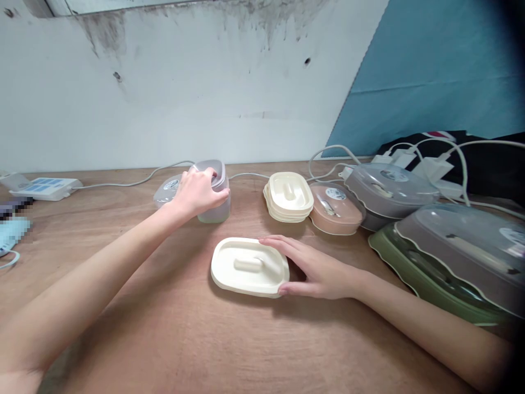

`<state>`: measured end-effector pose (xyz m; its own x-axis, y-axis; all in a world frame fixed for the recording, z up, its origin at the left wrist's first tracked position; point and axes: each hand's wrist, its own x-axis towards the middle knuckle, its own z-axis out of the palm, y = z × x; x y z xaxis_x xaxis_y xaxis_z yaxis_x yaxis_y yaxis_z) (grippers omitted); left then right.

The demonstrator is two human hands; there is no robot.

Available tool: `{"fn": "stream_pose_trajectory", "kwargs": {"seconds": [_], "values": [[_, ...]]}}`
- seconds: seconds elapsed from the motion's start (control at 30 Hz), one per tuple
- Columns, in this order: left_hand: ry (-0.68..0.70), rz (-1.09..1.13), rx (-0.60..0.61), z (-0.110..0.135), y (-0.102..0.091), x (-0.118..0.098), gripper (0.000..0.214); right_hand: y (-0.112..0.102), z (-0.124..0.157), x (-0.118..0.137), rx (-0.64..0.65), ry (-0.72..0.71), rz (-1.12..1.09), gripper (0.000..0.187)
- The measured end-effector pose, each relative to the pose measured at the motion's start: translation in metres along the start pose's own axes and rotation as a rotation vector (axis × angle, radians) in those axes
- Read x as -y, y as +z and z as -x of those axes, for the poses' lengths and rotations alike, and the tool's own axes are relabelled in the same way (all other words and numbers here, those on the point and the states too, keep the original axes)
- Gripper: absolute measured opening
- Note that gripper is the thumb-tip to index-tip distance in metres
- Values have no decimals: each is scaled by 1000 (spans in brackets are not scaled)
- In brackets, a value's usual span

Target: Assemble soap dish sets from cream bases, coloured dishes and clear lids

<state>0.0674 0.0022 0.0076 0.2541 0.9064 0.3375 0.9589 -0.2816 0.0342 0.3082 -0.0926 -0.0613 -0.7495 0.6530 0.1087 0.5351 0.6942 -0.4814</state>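
Cream lid (pixel 250 266) lies flat on the wooden table (pixel 172 339), dead centre in my view, its raised handle bar facing up. My right hand (pixel 318 269) sits at the lid's 3 o'clock. The fingers are stretched out along the far right rim and the thumb is against the near corner, so the hand is loose and flat, touching the lid but not clamped round it.

My left hand (pixel 197 191) is up at 11 o'clock from the lid, with its fingers curled over the top of a clear tub (pixel 216 201) and gripping it by its cap. Just behind that tub, at its 9 o'clock, another clear lid (pixel 166 189) peeks out, partly hidden by the hand.

At 1 o'clock from the cream lid is a stack of cream lids (pixel 289 197), touching a pink box (pixel 336 210) with a clear cover. Further round towards 2 o'clock stands a grey box (pixel 388 194), and at 3 o'clock a green tray (pixel 414 273) under a clear cover. White cables (pixel 461 158) trail behind them. A power strip (pixel 43 187) lies far off at 10 o'clock.
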Motion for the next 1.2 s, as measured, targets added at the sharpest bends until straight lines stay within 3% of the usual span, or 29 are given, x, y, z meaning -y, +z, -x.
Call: {"fn": "stream_pose_trajectory", "kwargs": {"seconds": [0.3,0.5,0.57,0.67,0.8,0.93,1.1,1.2], "values": [[36,14,9,-1,-6,-4,36,-1,-1,-1,3,2,6,74],[41,18,-4,-3,-12,-5,43,-1,-1,0,-6,-7,-5,74],[53,21,-67,-1,-15,-5,46,-1,0,1,-9,-6,-12,75],[155,79,-267,11,-16,-2,44,-1,1,0,-12,5,-34,77],[519,277,-454,50,-5,6,39,1,4,-4,-25,40,-55,85],[796,485,-367,89,21,18,49,1,4,-5,-45,18,-109,89],[827,625,-135,101,43,23,50,-1,1,-2,-53,12,-136,88],[799,657,-102,98,43,22,49,-1,1,-1,-55,15,-143,89]]}}
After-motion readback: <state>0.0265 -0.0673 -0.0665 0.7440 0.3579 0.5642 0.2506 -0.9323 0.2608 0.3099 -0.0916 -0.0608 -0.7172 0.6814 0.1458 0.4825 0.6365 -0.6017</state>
